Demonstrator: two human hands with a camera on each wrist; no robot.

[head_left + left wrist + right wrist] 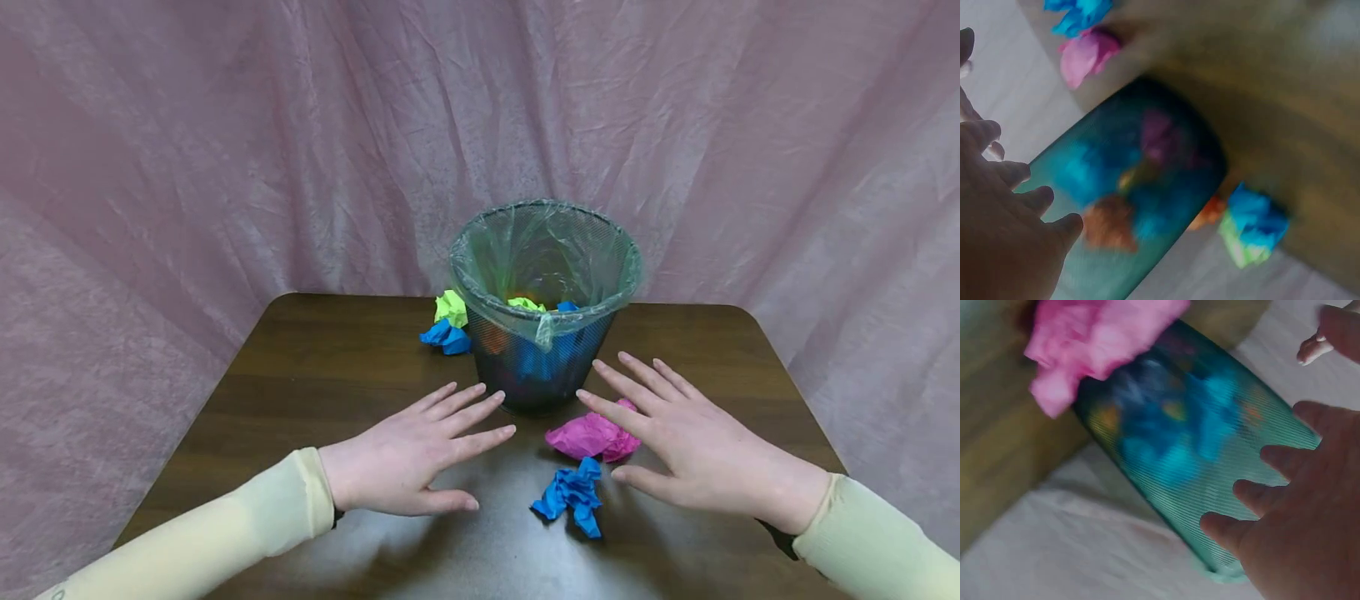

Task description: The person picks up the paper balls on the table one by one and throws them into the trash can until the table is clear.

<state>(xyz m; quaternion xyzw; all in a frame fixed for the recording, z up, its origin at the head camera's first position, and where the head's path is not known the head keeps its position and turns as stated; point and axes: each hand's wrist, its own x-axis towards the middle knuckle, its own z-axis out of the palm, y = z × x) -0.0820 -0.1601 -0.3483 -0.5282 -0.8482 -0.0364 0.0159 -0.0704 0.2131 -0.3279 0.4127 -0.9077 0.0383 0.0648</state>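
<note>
A black mesh wastebasket (540, 387) lined with a clear green-tinted bag stands upright towards the back of the table. Crumpled blue, orange and yellow-green papers show inside it. My left hand (412, 458) hovers in front of it on the left, fingers straight and spread, holding nothing. On the right, my other hand (697, 450) is spread the same way and overlaps part of a crumpled pink paper (588, 435) in the head view. A crumpled blue paper (572, 493) lies between the two hands, nearer the front.
Left of the basket, a yellow-green crumpled paper (450, 308) lies against another blue one (446, 337). In the left wrist view an orange paper (1210, 212) peeks out beside them. The dark wooden table (322, 358) ends at a pink curtain (360, 150) behind.
</note>
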